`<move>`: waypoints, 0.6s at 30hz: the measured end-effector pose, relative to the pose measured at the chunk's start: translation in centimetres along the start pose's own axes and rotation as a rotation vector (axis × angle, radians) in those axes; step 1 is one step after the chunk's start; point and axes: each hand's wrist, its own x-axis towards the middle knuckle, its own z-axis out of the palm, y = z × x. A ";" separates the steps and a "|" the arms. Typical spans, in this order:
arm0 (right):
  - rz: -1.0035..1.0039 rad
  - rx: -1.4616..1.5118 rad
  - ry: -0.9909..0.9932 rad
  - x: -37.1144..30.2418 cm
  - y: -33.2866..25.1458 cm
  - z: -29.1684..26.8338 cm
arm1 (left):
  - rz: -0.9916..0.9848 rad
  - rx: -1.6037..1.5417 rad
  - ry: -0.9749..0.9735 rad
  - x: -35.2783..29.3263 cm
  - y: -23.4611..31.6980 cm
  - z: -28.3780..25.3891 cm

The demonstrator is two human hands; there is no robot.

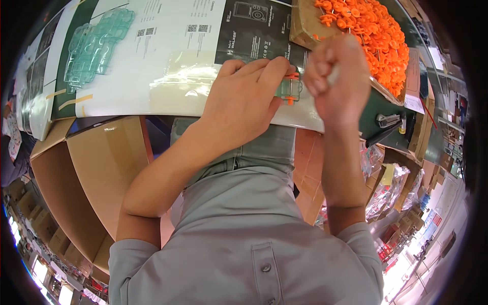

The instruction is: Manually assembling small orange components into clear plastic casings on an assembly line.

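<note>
My left hand (244, 104) lies over a small clear green plastic case (297, 90) at the table's near edge, its thumb and fingers closed on the left side. Two orange pieces (290, 100) sit on the case, one at its far end and one at its near end. My right hand (339, 81) hovers just right of the case, blurred by motion, with its fingers curled in. Whatever it may hold is hidden. Beyond it, a heap of small orange plastic parts with thin metal pins (378, 43) fills a cardboard box.
Several clear green cases (96, 48) lie stacked at the far left on printed sheets (162, 61). A box cutter (388, 120) rests at the right. Below the table edge stand an open carton (107, 162) on the left and boxes with plastic bags (389, 185) on the right.
</note>
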 end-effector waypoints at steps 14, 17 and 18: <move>-0.006 -1.336 -0.104 -4.5 -0.3 -1.6 | -0.019 -0.054 -0.003 -0.1 -0.1 -0.4; -0.085 -1.323 -0.152 -4.4 0.0 -1.3 | -0.020 -0.054 -0.035 0.4 0.1 -0.7; -0.050 -1.317 -0.132 -4.6 -0.3 -1.4 | -0.035 -0.061 -0.081 0.6 0.2 -0.7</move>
